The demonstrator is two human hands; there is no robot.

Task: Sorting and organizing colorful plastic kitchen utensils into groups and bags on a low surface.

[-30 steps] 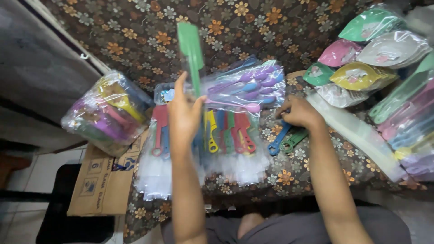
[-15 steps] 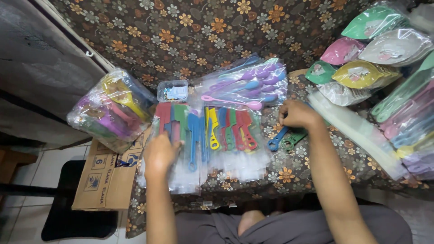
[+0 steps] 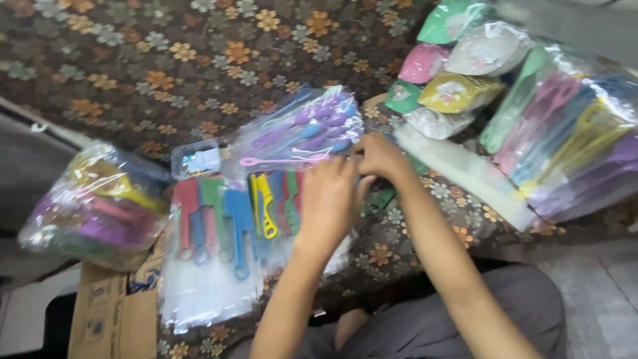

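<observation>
Since half a second ago I've brought my left hand point(image 3: 330, 199) off the near comb handles and right, beside my right hand point(image 3: 380, 157). Both curl over the row of flat, toothed plastic combs point(image 3: 232, 213) lying on glossy clear sleeves point(image 3: 206, 296); grip hidden, I cannot tell. Crinkly bags point(image 3: 100, 203) flank the floral cloth point(image 3: 166, 66).

home packing spot — floral cloth point(image 3: 166, 60), bagged combs point(image 3: 100, 206)
</observation>
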